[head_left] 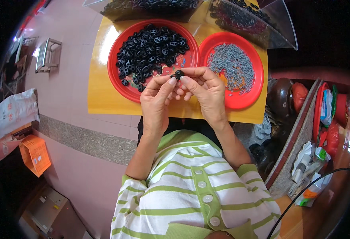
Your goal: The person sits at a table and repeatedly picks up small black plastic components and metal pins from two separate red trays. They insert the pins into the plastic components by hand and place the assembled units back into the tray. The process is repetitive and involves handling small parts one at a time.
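Observation:
Between the fingertips of both hands is a small black plastic part (pixel 178 74), held just over the front of the red trays. My left hand (pixel 157 92) pinches it from the left, thumb on top. From the other side my right hand (pixel 207 89) grips it with thumb and forefinger. Behind my left hand, a round red tray (pixel 113 65) holds a heap of black two-holed plastic pieces (pixel 153 47). A second red tray (pixel 257 81), right of my hands, carries a pile of small grey metal pins or screws (pixel 231 63).
The yellow table (pixel 99 95) bears both trays. At its far edge stand two clear bins (pixel 284 24) with more black parts. A metal stool (pixel 47 55), an orange bag (pixel 35 153) and a white sack (pixel 16 111) are on the left. A dark cable (pixel 302 187) crosses the lower right.

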A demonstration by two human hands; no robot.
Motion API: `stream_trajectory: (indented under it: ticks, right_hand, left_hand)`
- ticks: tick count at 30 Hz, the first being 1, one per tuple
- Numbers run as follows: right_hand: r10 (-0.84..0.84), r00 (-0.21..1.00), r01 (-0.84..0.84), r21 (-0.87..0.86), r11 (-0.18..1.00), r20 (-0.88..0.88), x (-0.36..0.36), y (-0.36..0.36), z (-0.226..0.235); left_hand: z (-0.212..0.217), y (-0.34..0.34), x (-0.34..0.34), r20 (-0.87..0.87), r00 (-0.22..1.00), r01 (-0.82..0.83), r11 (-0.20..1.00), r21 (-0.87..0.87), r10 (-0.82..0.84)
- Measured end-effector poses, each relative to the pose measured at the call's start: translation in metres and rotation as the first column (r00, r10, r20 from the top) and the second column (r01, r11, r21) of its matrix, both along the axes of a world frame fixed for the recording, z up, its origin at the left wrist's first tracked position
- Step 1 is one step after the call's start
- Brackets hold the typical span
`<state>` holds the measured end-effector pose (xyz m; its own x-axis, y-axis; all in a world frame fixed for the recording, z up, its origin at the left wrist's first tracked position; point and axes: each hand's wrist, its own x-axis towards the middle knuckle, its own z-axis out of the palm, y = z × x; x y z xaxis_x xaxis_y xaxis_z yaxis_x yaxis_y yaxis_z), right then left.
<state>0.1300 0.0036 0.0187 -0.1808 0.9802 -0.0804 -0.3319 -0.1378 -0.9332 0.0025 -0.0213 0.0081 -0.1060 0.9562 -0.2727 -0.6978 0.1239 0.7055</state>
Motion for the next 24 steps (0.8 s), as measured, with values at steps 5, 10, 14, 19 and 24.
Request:
stream_trajectory:
  ticks: [5, 10, 14, 19, 24]
  right_hand:
    - [-0.007, 0.999, 0.007, 0.019, 1.000, 0.046, -0.001, -0.001, 0.002]
    - [0.016, 0.999, -0.018, 0.050, 0.999, 0.044, -0.001, -0.001, 0.001]
    - [-0.002, 0.997, -0.002, 0.048, 0.999, 0.072, -0.001, -0.002, 0.004]
    - [-0.038, 0.974, -0.008, 0.203, 0.979, 0.224, -0.002, -0.001, 0.012]
    - [-0.097, 0.882, -0.093, 0.372, 0.924, 0.461, -0.003, -0.001, 0.017]
  left_hand:
    - [-0.001, 0.000, 0.001, -0.005, 1.000, 0.004, 1.000, 0.000, -0.004]
    - [-0.004, -0.001, 0.000, -0.030, 0.999, 0.024, 0.999, 0.034, -0.023]
    - [0.001, 0.001, 0.002, -0.101, 0.994, 0.035, 0.999, 0.035, -0.032]
    - [0.008, 0.001, -0.001, -0.071, 0.997, 0.039, 0.997, 0.071, -0.034]
    - [0.000, 0.001, -0.004, -0.069, 0.996, -0.055, 0.998, -0.041, 0.052]
